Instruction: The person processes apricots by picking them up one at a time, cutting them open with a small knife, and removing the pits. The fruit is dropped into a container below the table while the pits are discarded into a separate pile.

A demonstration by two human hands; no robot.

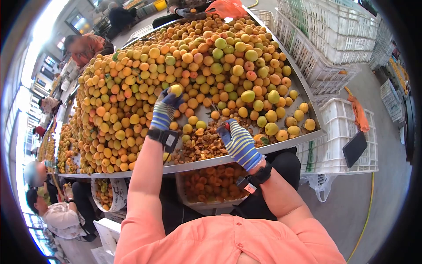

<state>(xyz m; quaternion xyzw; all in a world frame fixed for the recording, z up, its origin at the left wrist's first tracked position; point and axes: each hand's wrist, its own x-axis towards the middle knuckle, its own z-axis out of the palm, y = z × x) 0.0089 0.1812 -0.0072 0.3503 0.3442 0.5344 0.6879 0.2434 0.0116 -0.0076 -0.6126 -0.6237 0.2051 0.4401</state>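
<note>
My left hand (168, 105), in a striped glove with dark blue fingers, is closed on a yellow apricot (175, 90) above the heap of apricots (132, 83). My right hand (238, 143), gloved the same way, is closed near the table's front edge. A small red piece, perhaps the handle of a tool, shows at its fingers; the rest of it is hidden. Between and below my hands lies a brown pile of pits and scraps (202, 147) on the metal table (303, 103). Several loose apricots surround it.
Below the table edge stands a crate of opened apricots (211, 182), with a white bucket (118, 193) to its left. White crates (325, 35) are stacked at right; a dark tablet (354, 148) rests against another crate (338, 119). Other people sit at left and across the table.
</note>
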